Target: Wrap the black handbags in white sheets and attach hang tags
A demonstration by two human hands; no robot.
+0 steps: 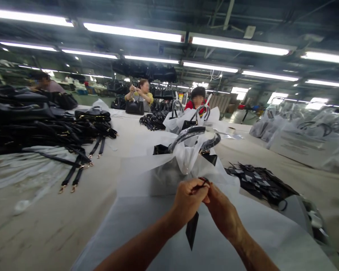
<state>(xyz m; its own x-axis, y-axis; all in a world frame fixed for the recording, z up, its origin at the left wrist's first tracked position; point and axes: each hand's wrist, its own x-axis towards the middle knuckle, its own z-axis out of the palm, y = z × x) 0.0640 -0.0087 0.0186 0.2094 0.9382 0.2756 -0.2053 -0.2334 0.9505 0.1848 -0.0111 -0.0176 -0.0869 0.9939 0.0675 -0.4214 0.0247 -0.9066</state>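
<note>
My left hand [188, 197] and my right hand [219, 205] meet at the middle of the view, fingers pinched together on a thin black cord. Below them dangles a black hang tag [192, 230], a flat strip with a slanted lower end. Just beyond my hands stands a black handbag [212, 158], mostly covered by white tissue paper [166, 175]. Its two raised handles [190, 132] are wrapped in clear film. Under my forearms lie large white paper sheets [147, 233]. How the cord runs between my fingers is partly hidden.
Black straps with gold clasps [79, 165] and stacked black bags [19, 109] cover the left. At right lie a pile of black tags [260, 182] and plastic-covered bags [305, 139]. More tissue-wrapped bags [175, 119] stand ahead. Several people, one in a red top [190, 104], are across the table.
</note>
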